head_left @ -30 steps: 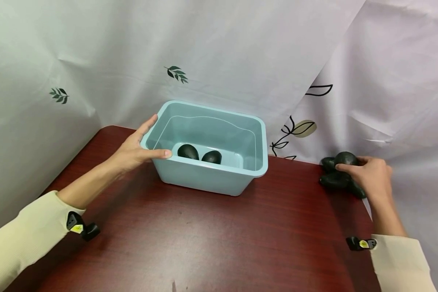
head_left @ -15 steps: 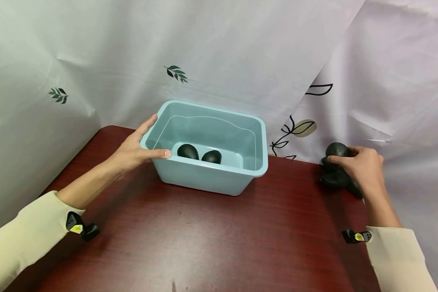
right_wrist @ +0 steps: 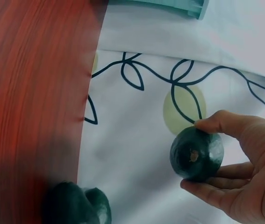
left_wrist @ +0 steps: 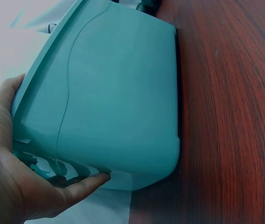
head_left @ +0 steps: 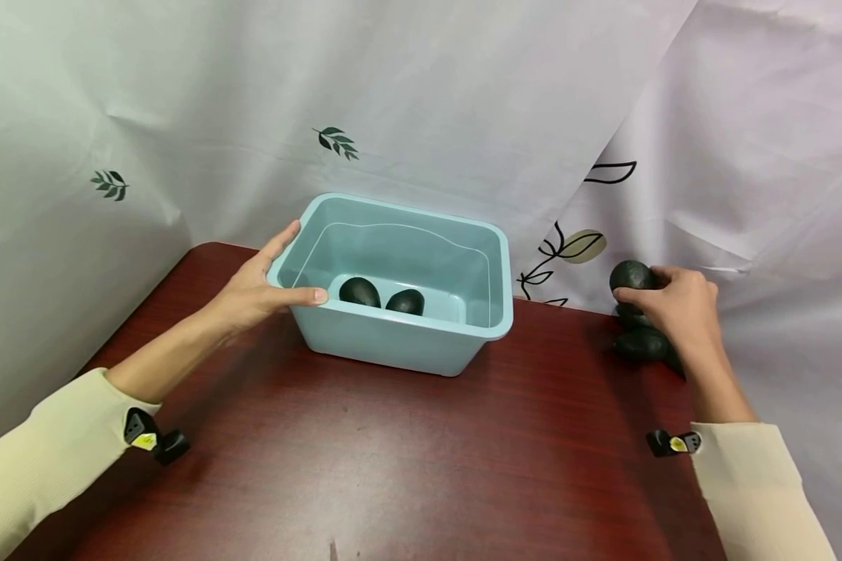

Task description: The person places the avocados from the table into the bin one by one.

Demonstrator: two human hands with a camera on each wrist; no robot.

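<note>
A dark green avocado (head_left: 631, 276) is pinched between the thumb and fingers of my right hand (head_left: 684, 304). In the right wrist view, the stem end of this avocado (right_wrist: 196, 154) faces the camera. It is raised above a small pile of avocados (head_left: 642, 343) at the table's right edge, partly hidden by the hand. My left hand (head_left: 252, 284) holds the near left corner of a light blue plastic bin (head_left: 393, 339), its thumb along the front rim and its fingers on the left end. Inside the bin lie two avocados (head_left: 359, 291), their lower parts hidden by the front wall.
The bin stands toward the back of a dark red wood-grain table (head_left: 407, 452). White cloth (head_left: 421, 93) with leaf prints hangs right behind the table and along both sides. Table surface lies between the bin and the avocado pile.
My right hand has lifted an avocado off the pile and carried it up and to the left. My left hand and the bin have stayed in place.
</note>
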